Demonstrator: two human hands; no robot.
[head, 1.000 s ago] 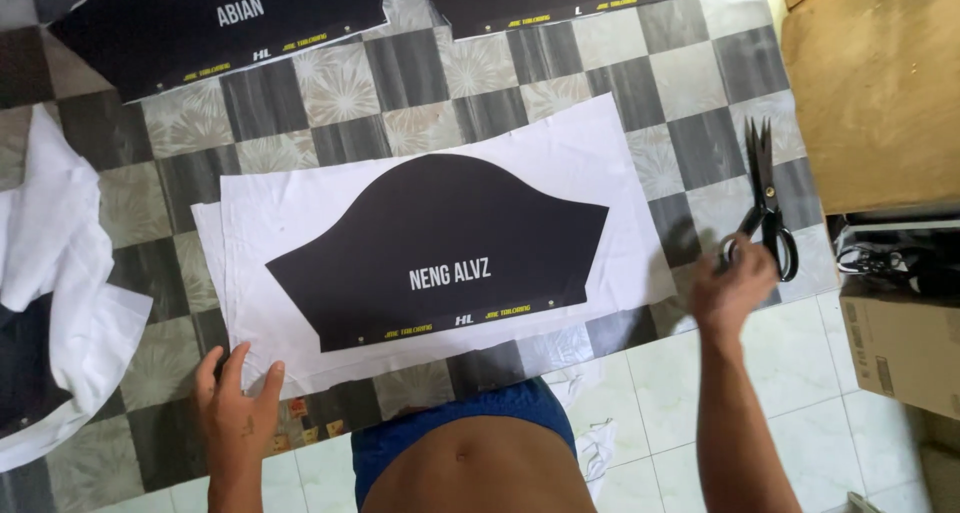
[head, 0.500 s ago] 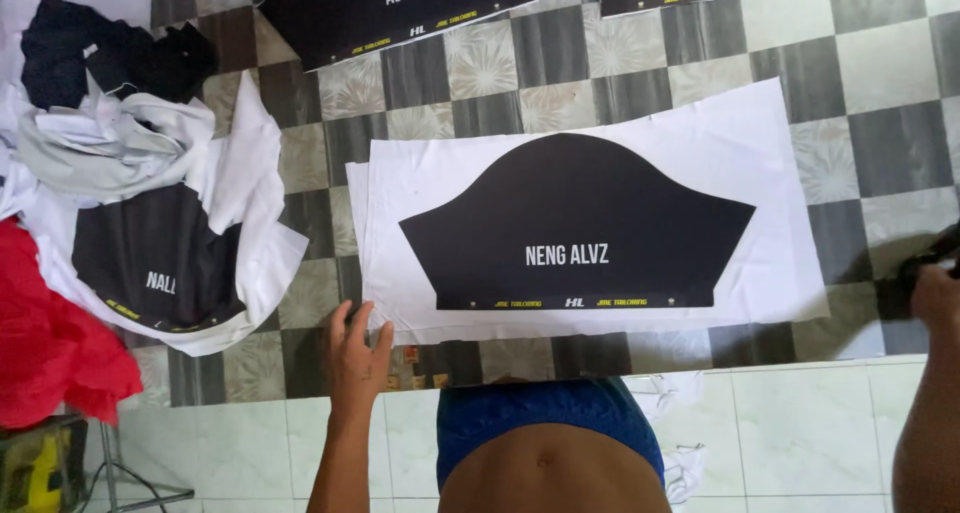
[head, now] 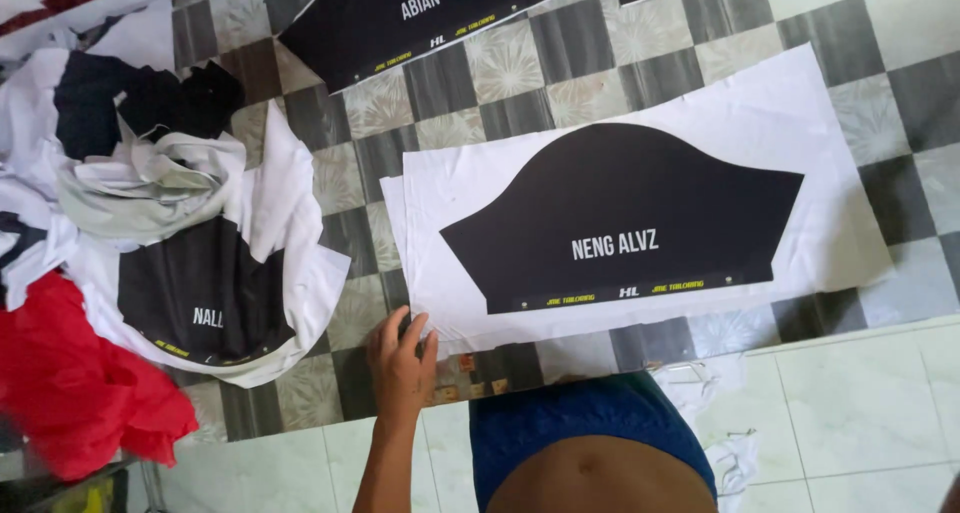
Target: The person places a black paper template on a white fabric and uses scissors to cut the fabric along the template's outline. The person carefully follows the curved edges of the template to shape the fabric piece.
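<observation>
The left hand [head: 400,365] lay flat on the floor [head: 880,393], fingers a little spread, right at the near left corner of a stack of white sheets [head: 830,163]. It pinched nothing. The fingertips just touched the edge of the stack, as if to keep the corner down so the sheets would not slide.

The stack was spread out flat in front of the person's blue shorts [head: 590,423], with its long side toward them. That way the big black shape [head: 620,208] printed on the top sheet showed whole, with its white letters the right way up for reading.

More black printed pieces [head: 420,18] lay farther off on the checkered tiles, kept apart from the stack.

To the left was a messy heap of white and black cloth [head: 180,223], bunched up and not laid flat, so it looked put aside. A red cloth [head: 70,383] sat next to it, touching the heap.

White scraps [head: 735,453] lay by the person's right side.

The right hand was almost out of sight at the bottom right corner, so I could not tell if it was spread or closed.
</observation>
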